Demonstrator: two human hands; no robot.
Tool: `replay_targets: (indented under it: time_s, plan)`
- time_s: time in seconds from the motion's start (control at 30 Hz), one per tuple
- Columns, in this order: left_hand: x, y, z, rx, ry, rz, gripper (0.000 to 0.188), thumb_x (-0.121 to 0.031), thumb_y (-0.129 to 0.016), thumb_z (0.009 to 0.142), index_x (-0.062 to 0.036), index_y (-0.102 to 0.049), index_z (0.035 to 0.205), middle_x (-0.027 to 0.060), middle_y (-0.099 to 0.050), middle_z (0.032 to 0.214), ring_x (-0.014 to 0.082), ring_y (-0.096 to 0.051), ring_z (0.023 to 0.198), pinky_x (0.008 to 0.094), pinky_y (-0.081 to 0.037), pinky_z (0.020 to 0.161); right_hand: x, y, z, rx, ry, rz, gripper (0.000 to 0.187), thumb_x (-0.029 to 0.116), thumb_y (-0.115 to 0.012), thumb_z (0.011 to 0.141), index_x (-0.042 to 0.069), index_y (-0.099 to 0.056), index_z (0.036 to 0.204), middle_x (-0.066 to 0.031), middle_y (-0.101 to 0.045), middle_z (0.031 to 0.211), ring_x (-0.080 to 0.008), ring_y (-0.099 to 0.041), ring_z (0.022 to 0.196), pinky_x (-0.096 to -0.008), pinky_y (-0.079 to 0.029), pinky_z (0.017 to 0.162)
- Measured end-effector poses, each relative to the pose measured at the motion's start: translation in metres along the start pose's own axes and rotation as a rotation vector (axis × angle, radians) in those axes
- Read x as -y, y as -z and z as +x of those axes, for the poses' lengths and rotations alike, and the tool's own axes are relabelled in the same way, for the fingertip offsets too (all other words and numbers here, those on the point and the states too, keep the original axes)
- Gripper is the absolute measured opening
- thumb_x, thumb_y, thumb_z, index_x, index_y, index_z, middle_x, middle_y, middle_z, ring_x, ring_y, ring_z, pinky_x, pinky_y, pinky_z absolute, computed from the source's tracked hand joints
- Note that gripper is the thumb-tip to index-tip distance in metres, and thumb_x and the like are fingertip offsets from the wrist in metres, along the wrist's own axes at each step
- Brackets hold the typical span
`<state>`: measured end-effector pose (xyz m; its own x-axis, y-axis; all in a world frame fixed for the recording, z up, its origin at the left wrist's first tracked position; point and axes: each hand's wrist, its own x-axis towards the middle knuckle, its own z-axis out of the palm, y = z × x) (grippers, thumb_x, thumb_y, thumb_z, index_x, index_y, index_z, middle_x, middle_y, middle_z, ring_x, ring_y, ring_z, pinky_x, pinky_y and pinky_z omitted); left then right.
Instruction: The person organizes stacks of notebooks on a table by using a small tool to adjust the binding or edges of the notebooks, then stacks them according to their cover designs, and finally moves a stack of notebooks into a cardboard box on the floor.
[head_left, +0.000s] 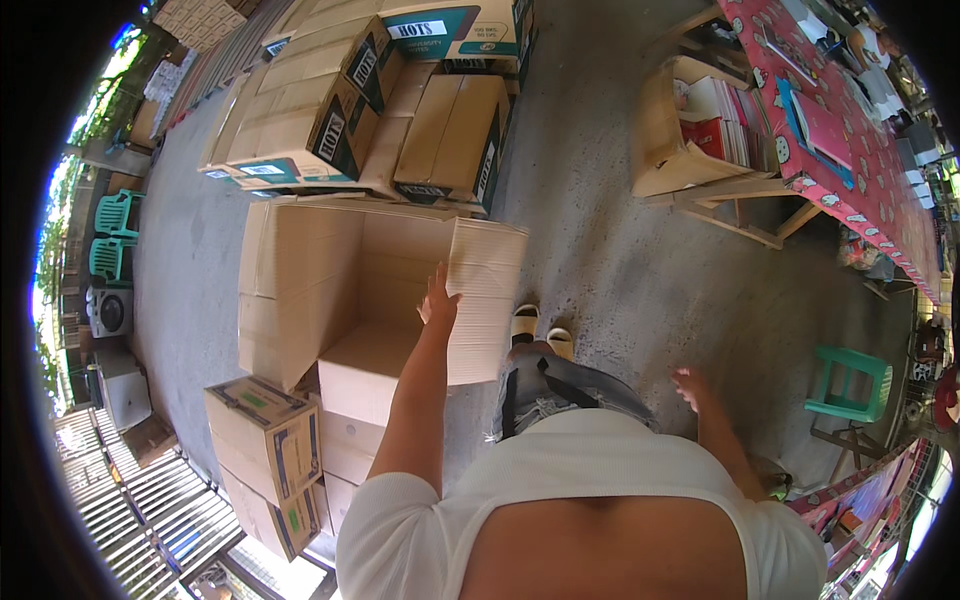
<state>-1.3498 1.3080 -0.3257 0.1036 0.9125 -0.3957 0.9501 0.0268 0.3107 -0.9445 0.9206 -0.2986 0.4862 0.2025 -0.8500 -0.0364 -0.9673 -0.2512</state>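
Note:
A large open cardboard box (300, 270) stands in front of me with its flaps spread. My left hand (437, 298) reaches out to the right flap (485, 290) and rests against its edge, fingers apart. My right hand (690, 385) hangs free at my side above the concrete floor, fingers loosely spread and holding nothing. My feet in light sandals (540, 330) show just right of the box.
Stacks of closed cardboard boxes (330, 120) stand behind the open one, and more boxes (265, 440) sit at lower left. A wooden crate of books (700, 130) and a red-covered table (850, 130) are at upper right. A green plastic stool (850, 380) stands at right.

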Motion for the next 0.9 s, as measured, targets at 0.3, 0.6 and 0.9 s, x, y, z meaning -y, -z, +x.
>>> replay_targets:
  time_s: [0.3,0.6,0.9]
  plan:
    - [0.06,-0.03,0.0,0.255,0.072,0.157,0.071,-0.031,-0.074,0.07,-0.0225,-0.043,0.133,0.0085,-0.037,0.142,0.0271,-0.041,0.127,0.0527,-0.031,0.103,0.003,-0.048,-0.047,0.033,-0.083,0.136,0.043,0.034,-0.063,0.083,0.003,-0.057,0.112,-0.0106,-0.061,0.096,-0.0206,-0.058,0.076,-0.0313,-0.044,0.06]
    - [0.155,-0.055,-0.007,0.59,0.189,0.153,0.053,-0.041,-0.072,0.063,-0.0095,-0.065,0.105,0.0127,-0.061,0.114,0.0285,-0.056,0.11,0.0442,-0.045,0.09,0.06,-0.11,-0.035,0.0,0.182,0.28,0.037,0.029,-0.07,0.077,0.006,-0.061,0.103,-0.0067,-0.062,0.085,-0.0149,-0.057,0.069,-0.0303,-0.045,0.058]
    - [0.041,-0.088,0.093,0.631,-0.108,0.001,0.029,-0.042,-0.066,0.071,-0.0242,-0.071,0.093,0.0029,-0.07,0.091,0.0185,-0.066,0.087,0.0336,-0.052,0.078,-0.088,-0.138,0.043,-0.396,0.195,0.398,0.027,0.026,-0.067,0.081,0.004,-0.062,0.096,-0.0075,-0.061,0.075,-0.0178,-0.055,0.06,-0.0319,-0.045,0.054]
